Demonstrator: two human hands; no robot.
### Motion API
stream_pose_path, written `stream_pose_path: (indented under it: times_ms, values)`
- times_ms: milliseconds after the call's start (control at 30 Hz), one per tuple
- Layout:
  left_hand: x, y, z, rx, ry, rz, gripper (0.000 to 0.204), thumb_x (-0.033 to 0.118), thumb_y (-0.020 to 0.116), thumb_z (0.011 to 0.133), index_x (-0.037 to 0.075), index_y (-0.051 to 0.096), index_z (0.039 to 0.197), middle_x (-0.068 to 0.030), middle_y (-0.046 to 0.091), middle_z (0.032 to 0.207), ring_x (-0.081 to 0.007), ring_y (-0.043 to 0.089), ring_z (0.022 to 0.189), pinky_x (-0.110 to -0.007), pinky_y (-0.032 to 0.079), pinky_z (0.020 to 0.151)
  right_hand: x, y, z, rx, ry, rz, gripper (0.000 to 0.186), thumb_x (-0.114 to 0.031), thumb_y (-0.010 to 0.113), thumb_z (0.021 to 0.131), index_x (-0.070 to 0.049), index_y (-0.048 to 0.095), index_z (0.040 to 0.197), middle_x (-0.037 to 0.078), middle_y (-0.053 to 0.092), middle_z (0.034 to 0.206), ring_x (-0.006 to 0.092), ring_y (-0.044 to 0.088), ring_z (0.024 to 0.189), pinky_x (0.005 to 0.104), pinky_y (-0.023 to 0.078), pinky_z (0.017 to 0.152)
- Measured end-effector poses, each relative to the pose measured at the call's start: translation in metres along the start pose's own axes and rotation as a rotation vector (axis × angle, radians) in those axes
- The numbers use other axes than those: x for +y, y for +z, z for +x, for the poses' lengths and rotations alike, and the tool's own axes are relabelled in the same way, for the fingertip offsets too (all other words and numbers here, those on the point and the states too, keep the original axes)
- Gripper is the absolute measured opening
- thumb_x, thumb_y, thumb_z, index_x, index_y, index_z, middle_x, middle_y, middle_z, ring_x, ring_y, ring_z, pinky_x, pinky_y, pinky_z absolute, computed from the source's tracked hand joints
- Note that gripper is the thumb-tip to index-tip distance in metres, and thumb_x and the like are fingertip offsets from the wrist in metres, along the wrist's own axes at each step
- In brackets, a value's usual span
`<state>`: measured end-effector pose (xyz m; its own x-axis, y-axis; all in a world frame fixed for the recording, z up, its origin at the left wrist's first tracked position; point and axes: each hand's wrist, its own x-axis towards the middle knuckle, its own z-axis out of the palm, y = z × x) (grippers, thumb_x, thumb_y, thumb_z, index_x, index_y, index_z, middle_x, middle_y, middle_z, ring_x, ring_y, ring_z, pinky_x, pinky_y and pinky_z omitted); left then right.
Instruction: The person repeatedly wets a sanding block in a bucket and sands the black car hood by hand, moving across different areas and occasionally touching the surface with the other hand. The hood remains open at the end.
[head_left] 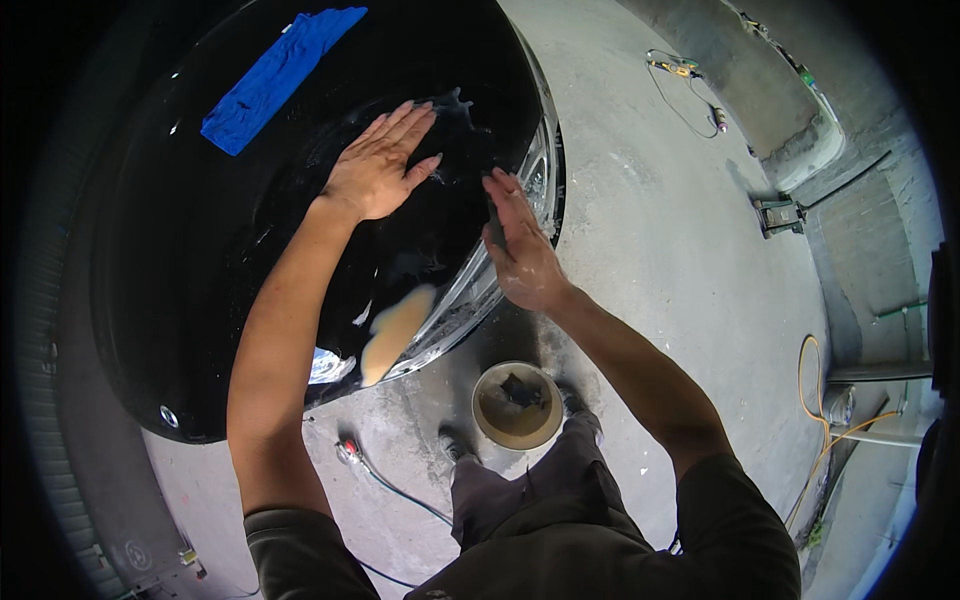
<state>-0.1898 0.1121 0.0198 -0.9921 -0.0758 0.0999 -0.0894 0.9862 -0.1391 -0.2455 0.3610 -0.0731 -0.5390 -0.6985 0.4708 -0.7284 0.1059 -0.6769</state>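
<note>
My left hand [375, 170] lies flat with its fingers spread on the glossy black hood [200, 270] of a car, beside whitish wet smears [458, 108]. To its right, my right hand [522, 245] is turned on edge by the clear headlight [470, 290]. Its fingers are held together, and a thin dark grey piece [495, 222] shows between them and the thumb; what it is I cannot make out. Farther up the hood lies a folded blue cloth [280, 80]. A tan, cloudy patch [398, 332] shows on the hood near the headlight's lower end.
A round bucket [483, 425] with murky liquid and a dark piece stands between my feet. A tool with a red part [348, 450] and its hose lie on the floor at left. Along the right wall are a yellow corded tool [680, 68] and an orange hose [808, 400].
</note>
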Motion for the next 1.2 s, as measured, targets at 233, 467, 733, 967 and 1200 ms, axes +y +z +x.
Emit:
stream_pose_path:
  times_ms: [233, 467, 733, 967, 1200]
  values:
    - [-0.102, 0.003, -0.053, -0.004, -0.020, 0.032, 0.064, 0.051, 0.038, 0.112, 0.020, 0.030, 0.168, 0.0028, 0.027, 0.175, -0.0200, 0.017, 0.164, -0.041, 0.013, 0.136, -0.031, 0.088, -0.035, -0.172, 0.033, -0.258, 0.077, -0.037, 0.055, 0.107, -0.006, 0.020, 0.168, 0.017, 0.020, 0.175, 0.0377, 0.017, 0.163, 0.0601, 0.019, 0.129]
    - [-0.100, 0.009, -0.051, 0.110, 0.037, -0.073, 0.062, 0.048, 0.040, 0.112, 0.017, 0.037, 0.166, -0.0002, 0.034, 0.173, -0.0255, 0.023, 0.162, -0.043, 0.015, 0.135, -0.038, 0.070, 0.062, 0.061, 0.028, -0.344, 0.066, -0.041, 0.048, 0.109, -0.008, 0.034, 0.165, 0.008, 0.030, 0.173, 0.0259, 0.023, 0.162, 0.0456, 0.016, 0.133]
    - [-0.100, 0.005, -0.054, 0.117, 0.104, -0.138, 0.061, 0.040, 0.048, 0.110, 0.015, 0.039, 0.165, -0.0035, 0.037, 0.172, -0.0302, 0.026, 0.161, -0.047, 0.018, 0.134, -0.047, 0.053, 0.027, -0.149, -0.100, -0.291, 0.064, -0.042, 0.050, 0.109, -0.017, 0.035, 0.166, 0.003, 0.031, 0.174, 0.0222, 0.024, 0.162, 0.0436, 0.015, 0.134]
    - [-0.094, 0.000, -0.050, 0.112, 0.101, -0.196, 0.058, 0.033, 0.052, 0.109, 0.011, 0.043, 0.162, -0.0077, 0.042, 0.168, -0.0330, 0.029, 0.160, -0.049, 0.021, 0.132, -0.036, 0.053, 0.064, -0.015, -0.078, -0.351, 0.060, -0.041, 0.044, 0.111, -0.015, 0.038, 0.164, 0.003, 0.038, 0.170, 0.0194, 0.028, 0.160, 0.0429, 0.017, 0.134]
    - [-0.092, -0.001, -0.053, 0.106, 0.102, -0.180, 0.058, 0.028, 0.053, 0.107, 0.008, 0.044, 0.161, -0.0092, 0.043, 0.168, -0.0352, 0.030, 0.160, -0.048, 0.022, 0.131, -0.011, 0.048, 0.090, 0.141, -0.165, -0.418, 0.054, -0.039, 0.052, 0.108, -0.016, 0.050, 0.157, 0.002, 0.045, 0.166, 0.0167, 0.035, 0.157, 0.0433, 0.024, 0.131]
